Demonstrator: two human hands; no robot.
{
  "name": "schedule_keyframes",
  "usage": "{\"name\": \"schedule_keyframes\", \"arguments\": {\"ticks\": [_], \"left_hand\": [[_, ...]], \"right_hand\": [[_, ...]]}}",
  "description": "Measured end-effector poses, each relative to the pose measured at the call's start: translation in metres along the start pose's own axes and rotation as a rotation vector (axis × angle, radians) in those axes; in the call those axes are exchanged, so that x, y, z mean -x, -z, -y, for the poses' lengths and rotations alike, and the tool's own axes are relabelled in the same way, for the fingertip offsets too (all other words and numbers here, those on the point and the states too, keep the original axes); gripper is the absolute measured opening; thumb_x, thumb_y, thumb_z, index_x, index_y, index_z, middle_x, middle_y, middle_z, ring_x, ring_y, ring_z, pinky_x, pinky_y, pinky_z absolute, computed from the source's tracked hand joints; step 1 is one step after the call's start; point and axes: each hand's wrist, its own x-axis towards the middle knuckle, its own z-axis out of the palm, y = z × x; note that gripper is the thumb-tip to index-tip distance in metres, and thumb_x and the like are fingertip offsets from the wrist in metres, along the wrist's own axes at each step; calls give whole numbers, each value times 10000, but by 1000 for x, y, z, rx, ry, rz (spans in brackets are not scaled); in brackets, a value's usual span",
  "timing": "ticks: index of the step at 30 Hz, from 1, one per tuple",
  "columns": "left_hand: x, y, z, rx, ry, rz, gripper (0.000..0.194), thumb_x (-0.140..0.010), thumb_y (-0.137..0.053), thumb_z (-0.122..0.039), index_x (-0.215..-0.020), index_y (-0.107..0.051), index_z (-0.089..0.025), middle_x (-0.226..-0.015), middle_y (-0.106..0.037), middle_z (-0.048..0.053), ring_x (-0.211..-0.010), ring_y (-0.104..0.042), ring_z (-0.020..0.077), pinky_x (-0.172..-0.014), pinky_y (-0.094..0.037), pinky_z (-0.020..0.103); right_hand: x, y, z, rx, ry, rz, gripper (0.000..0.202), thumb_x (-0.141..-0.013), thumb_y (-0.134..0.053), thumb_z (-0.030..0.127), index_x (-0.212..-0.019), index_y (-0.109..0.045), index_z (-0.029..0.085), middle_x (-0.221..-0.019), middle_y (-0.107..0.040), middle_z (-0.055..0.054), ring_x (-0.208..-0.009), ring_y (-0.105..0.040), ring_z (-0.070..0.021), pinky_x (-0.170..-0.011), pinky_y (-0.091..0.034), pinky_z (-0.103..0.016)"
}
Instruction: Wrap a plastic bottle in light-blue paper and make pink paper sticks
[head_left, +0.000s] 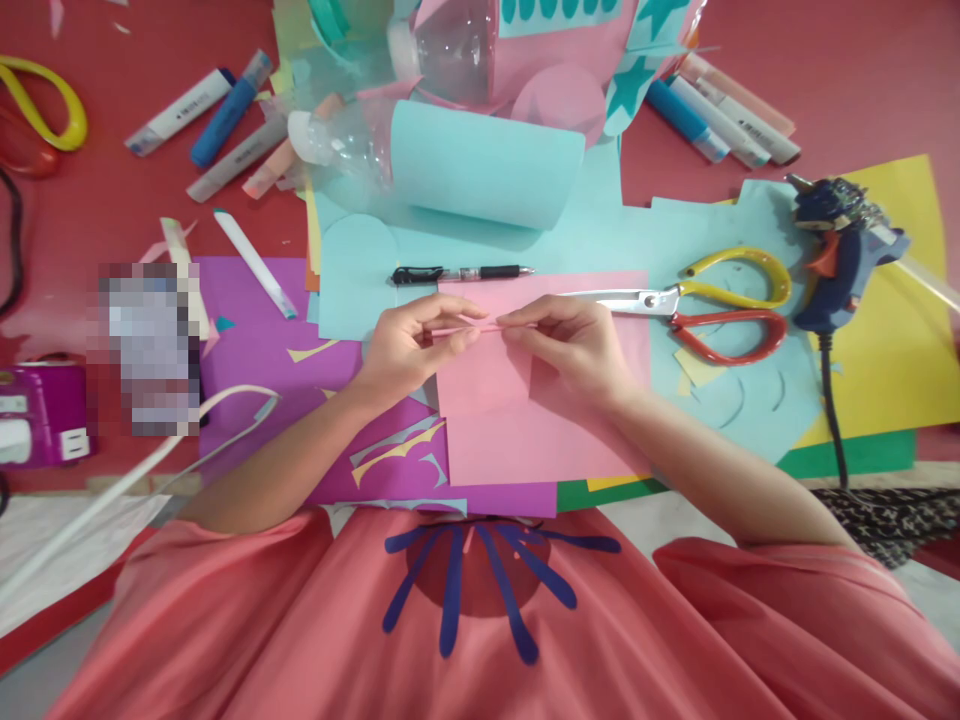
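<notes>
My left hand [405,345] and my right hand [574,345] face each other, thumbs and fingertips pinching a small piece of pink paper [491,328]. It appears nearly edge-on, so its full shape is hard to make out. Beneath them lies a larger sheet of pink paper [570,440]. Scissors [739,352] with one yellow and one red handle rest to the right, their blades running behind my right hand. Just beyond my fingers is a black and clear pen [461,274].
A bottle wrapped in light blue paper [487,165] lies at the back. Markers [232,108] sit left, more markers [724,110] right. A blue glue gun [851,250] with a cord is at far right. Purple paper [255,300] and cut scraps spread left, near a white cable [150,465].
</notes>
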Motion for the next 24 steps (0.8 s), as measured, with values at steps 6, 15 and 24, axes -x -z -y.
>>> {"name": "schedule_keyframes", "arguments": {"ticks": [6,15,24], "left_hand": [[0,-2,-1,-10,5,22,194,-803,-672,-356,-871,-760,-197,-901,-773,44,-844,-719,155,-752,-573,226],[2,-3,-2,-11,-47,15,150,-806,-691,-321,-862,-770,-207,-877,-779,34,-839,-733,155,-764,-590,224],[2,-3,0,-12,-35,36,178,-811,-670,-333,-897,-758,-204,-924,-774,37,-881,-723,160,-793,-582,243]], "right_hand": [[1,-2,0,-31,22,20,81,-735,-667,162,-739,-739,199,-756,-749,-15,-692,-684,-128,-620,-551,-259],[1,-2,1,-8,-39,32,35,-757,-695,227,-750,-693,193,-754,-740,-7,-704,-682,-124,-649,-551,-259],[0,0,4,60,3,28,51,-746,-676,197,-725,-722,199,-751,-739,-11,-701,-673,-134,-660,-551,-282]]}}
